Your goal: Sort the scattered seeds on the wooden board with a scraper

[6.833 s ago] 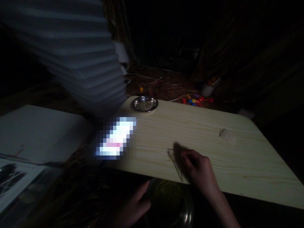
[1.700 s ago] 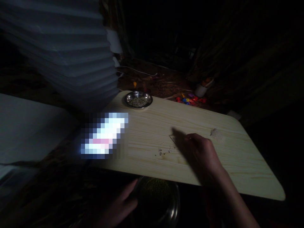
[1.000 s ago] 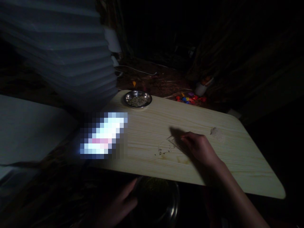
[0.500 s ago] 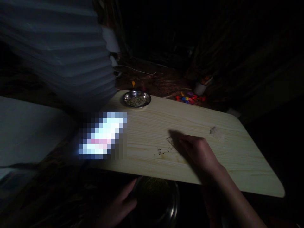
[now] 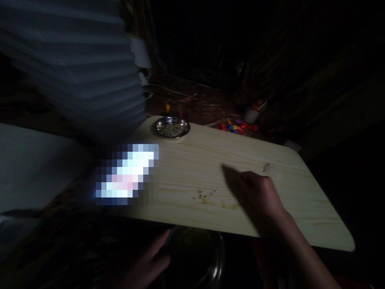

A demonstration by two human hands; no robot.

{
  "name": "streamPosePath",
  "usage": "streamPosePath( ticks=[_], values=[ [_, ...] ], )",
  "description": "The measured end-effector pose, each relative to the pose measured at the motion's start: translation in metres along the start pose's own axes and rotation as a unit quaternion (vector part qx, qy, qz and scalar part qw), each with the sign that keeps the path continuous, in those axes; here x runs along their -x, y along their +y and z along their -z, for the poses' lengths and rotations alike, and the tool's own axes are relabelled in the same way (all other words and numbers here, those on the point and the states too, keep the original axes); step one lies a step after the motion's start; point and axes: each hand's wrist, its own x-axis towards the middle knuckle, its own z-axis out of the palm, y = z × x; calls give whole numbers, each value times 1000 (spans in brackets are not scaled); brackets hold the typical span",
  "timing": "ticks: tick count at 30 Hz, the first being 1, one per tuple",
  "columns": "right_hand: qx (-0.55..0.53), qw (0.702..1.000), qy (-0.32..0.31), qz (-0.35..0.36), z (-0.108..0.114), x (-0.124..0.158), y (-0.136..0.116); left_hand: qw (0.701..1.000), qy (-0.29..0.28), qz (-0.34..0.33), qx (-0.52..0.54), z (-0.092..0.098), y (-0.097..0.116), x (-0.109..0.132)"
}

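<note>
My right hand [image 5: 260,192] is closed in a pinch just above the wooden-topped table [image 5: 195,156]; whatever its fingers hold is too small and dark to make out. Left of it, small dark bits [image 5: 204,192] lie scattered on the surface. Below the table's near edge, my left hand [image 5: 153,257] rests at the left rim of a shiny metal bowl [image 5: 221,257], its thumb and a finger against the side. Greenish stuff inside this bowl is dim. A shallow metal dish [image 5: 172,135] at the far left of the table contains small pale and greenish pieces.
A bright, pixelated screen [image 5: 129,172] covers the table's left end. A small greyish heap [image 5: 267,167] lies on the right. Beyond are colourful toy-like pieces [image 5: 239,127], a white container [image 5: 251,115] and a white cable [image 5: 174,90]. A pleated pale curtain [image 5: 90,80] hangs left.
My right hand has moved right, away from the dark bits, still pinched. My left hand stays at the bowl. The whole view has shifted slightly.
</note>
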Motion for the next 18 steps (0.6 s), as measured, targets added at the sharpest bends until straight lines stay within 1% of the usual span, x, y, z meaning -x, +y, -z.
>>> streamPosePath(
  ticks=[4,7,11,14,18],
  values=[
    [3,999,30,-13,6,0,23,1000,2,-6,8,-1,-3,-1],
    [15,998,49,-25,13,0,37,1000,2,-7,12,-5,-11,-2],
    [36,996,68,-38,22,0,53,999,-13,16,46,-13,-23,-3],
    [51,995,78,-40,28,-1,66,996,-20,24,82,-15,-28,-5],
    [76,993,85,-39,37,-8,83,993,1,6,114,-16,-38,-8]
  ],
)
